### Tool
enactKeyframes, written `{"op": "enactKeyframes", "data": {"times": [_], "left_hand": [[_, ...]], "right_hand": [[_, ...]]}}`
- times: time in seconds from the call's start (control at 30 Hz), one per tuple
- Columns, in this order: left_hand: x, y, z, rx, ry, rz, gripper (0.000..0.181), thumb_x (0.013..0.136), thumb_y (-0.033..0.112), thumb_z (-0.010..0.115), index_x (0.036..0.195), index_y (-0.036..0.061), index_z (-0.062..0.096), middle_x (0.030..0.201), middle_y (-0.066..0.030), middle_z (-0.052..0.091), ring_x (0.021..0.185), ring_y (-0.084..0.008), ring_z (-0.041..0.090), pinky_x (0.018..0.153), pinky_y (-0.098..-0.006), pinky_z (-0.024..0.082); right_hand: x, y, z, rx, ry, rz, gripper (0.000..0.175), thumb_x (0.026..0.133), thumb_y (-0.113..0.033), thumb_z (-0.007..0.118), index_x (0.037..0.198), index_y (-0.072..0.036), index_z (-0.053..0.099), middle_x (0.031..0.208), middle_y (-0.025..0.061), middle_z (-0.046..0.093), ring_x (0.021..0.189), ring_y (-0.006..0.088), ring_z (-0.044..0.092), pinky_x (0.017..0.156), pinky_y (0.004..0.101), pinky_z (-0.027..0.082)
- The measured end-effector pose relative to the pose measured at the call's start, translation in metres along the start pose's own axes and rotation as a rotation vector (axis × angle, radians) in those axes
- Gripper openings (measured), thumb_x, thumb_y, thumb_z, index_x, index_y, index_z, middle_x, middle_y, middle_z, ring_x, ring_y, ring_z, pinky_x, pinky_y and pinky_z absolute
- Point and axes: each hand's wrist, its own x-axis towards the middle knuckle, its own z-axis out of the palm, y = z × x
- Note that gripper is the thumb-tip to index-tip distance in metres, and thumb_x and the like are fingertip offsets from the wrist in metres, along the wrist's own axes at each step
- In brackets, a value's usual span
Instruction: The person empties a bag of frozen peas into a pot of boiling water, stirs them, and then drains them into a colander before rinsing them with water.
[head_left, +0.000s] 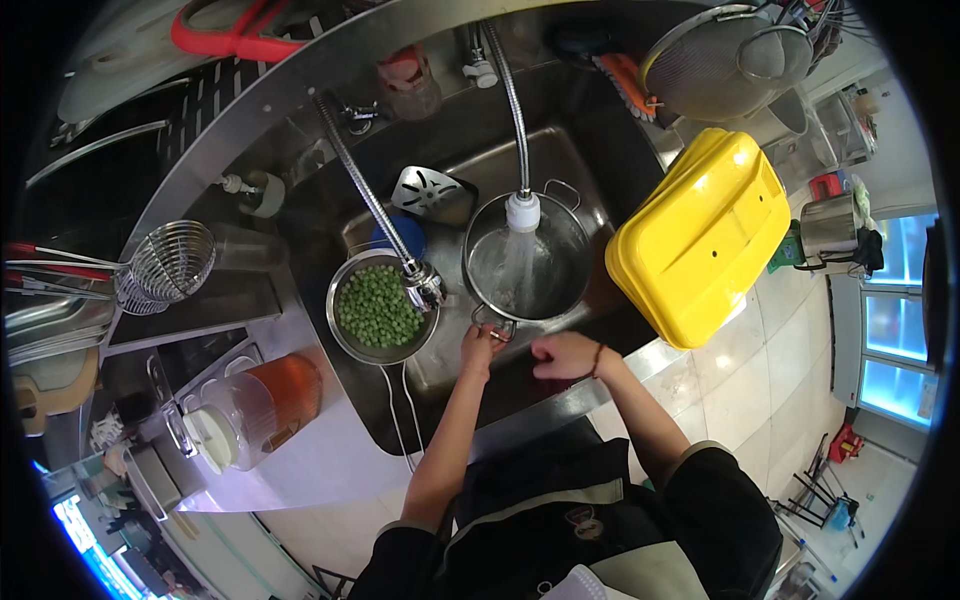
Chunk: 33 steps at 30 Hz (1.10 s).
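My left hand (482, 349) grips the near loop handle of a round metal pot (529, 300) in the sink. From a white spray head (523, 213) on a flexible hose, water runs into the pot. My right hand (568, 355) is just right of that handle, apart from the pot, its fingers curled; whether anything is inside them is hidden. To the left, a round long-handled metal strainer (351, 351) holds green peas (380, 306). A second metal faucet head (425, 287) hangs over its right edge.
A slotted metal piece (427, 191) and a blue round object (405, 234) lie behind the strainer. Yellow plastic tubs (697, 240) stand right of the sink. A pitcher of amber liquid (289, 390) lies at left. Wire skimmers (172, 261) and a large sieve (709, 67) flank the sink.
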Motion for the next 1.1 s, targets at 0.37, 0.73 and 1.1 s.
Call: {"op": "enactKeyframes", "data": {"times": [0.37,0.73,1.1], "left_hand": [[-0.048,-0.052,-0.041,0.019,0.062,-0.127,0.012,0.088,0.013,0.039,0.092,0.0036,0.045,0.076,-0.0092,0.059,0.071,-0.0187,0.059,0.062,-0.03,0.05],[-0.036,-0.074,-0.06,0.056,0.142,-0.176,0.015,0.087,0.017,0.044,0.097,0.0051,0.045,0.083,-0.0068,0.058,0.077,-0.0167,0.058,0.068,-0.0299,0.049],[-0.086,-0.021,-0.043,0.917,0.43,0.755,0.016,0.081,0.015,0.052,0.091,0.0022,0.051,0.079,-0.009,0.058,0.061,-0.0198,0.056,0.054,-0.0288,0.045]], "right_hand": [[0.055,0.037,-0.06,-0.171,0.371,0.155,0.036,0.076,-0.034,0.052,0.091,-0.002,0.056,0.08,0.0197,0.059,0.076,0.0348,0.057,0.069,0.0408,0.045],[0.106,-0.106,-0.158,0.15,1.272,-0.579,0.021,0.072,0.0,0.048,0.092,0.001,0.053,0.084,0.018,0.055,0.08,0.0325,0.053,0.071,0.0378,0.043],[0.281,-0.101,-0.222,0.103,0.948,-0.621,0.045,0.069,-0.008,0.051,0.113,-0.006,0.045,0.109,0.0193,0.051,0.097,0.0343,0.051,0.083,0.038,0.041]]}}
